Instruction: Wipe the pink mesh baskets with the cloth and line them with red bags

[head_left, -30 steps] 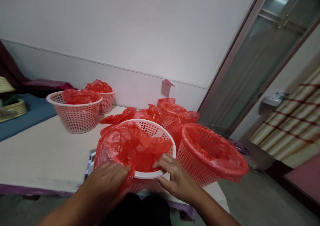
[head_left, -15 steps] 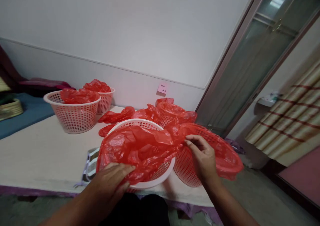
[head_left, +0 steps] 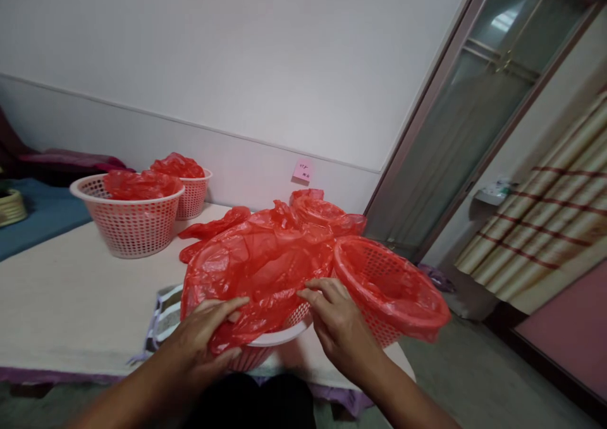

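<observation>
A red plastic bag is spread over a white perforated basket in front of me. It covers the far and left rim, while part of the near right rim stays bare. My left hand grips the bag at the basket's near left edge, fingers inside and thumb outside. At the right side, my right hand pinches the bag's edge between thumb and fingers. Just right of it stands another basket with a red bag folded over its rim.
Two pale baskets with crumpled red bags stand at the back left. Loose red bags lie behind the near basket, beside a further lined basket. A striped cloth lies left on the table. A pink note is on the wall.
My right hand has moved left and toward me, drawing the bag's edge down along the near basket's right side. The bag now covers the far rim. My left hand stays at the near left edge.
</observation>
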`<state>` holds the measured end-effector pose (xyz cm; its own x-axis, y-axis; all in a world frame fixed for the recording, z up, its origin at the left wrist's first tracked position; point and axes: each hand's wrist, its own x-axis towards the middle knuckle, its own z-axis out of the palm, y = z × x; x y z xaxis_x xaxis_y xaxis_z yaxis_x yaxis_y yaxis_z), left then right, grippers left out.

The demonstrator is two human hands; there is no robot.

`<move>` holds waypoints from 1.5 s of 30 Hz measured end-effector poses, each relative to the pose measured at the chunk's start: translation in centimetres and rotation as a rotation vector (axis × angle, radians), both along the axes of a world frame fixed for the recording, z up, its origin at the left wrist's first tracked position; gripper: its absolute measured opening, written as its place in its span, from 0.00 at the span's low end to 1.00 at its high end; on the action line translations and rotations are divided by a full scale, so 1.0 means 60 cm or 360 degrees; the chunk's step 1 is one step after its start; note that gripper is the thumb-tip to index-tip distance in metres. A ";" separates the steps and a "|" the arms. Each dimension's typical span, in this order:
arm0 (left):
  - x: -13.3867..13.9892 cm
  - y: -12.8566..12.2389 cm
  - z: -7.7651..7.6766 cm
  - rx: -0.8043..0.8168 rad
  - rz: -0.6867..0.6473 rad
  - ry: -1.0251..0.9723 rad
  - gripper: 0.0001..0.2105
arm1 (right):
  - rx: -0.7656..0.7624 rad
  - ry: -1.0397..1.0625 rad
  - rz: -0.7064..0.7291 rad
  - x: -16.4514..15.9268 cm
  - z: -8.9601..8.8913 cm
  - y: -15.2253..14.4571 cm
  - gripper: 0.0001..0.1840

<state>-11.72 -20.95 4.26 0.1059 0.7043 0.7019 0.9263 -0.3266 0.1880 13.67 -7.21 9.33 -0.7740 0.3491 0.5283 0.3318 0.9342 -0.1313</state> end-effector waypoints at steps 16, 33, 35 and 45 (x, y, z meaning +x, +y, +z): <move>0.008 0.006 0.033 -0.0643 -0.0085 -0.0583 0.22 | 0.0555 0.0150 -0.0070 -0.049 -0.006 0.079 0.10; -0.015 0.004 -0.009 -0.0336 -0.0299 -0.0064 0.18 | -0.0806 0.0456 -0.0274 0.055 -0.076 0.072 0.11; -0.015 -0.001 -0.018 -0.0355 -0.0264 0.0000 0.20 | -0.1195 0.0650 -0.0309 0.046 -0.060 0.075 0.08; 0.003 -0.062 -0.082 -0.0204 -0.0135 0.0185 0.31 | -0.1716 0.1148 -0.0499 -0.016 -0.075 0.068 0.25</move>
